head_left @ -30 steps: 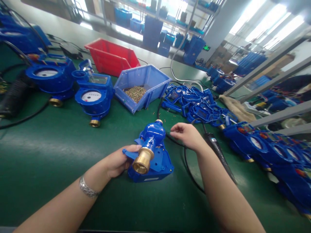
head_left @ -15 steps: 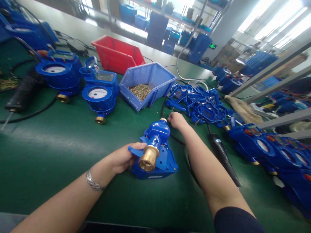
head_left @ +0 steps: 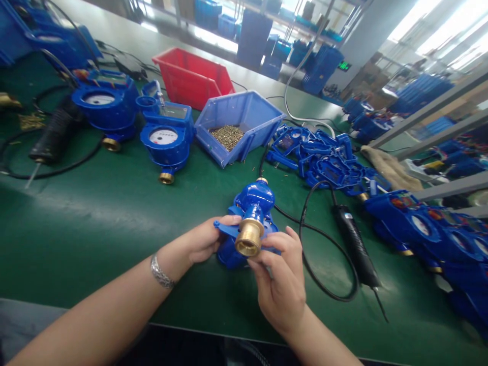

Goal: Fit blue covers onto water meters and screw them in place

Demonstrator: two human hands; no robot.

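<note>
two bins [head_left: 186, 87] beyond held meter [head_left: 256, 197]

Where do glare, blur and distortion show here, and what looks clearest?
Head view: pale sheen across the green table; head view: bright strips at upper right washed out; head view: meters at the right edge blurred and stretched; head view: brass pipe end fairly crisp.

Yeah, no legible text anywhere. The lit green sign [head_left: 344, 66] way in back is just a blur, the marks on the dial [head_left: 163, 135] of one blue meter [head_left: 168, 153] are too tiny, and so is the pale label [head_left: 347, 216] on the black screwdriver [head_left: 357, 250].
</note>
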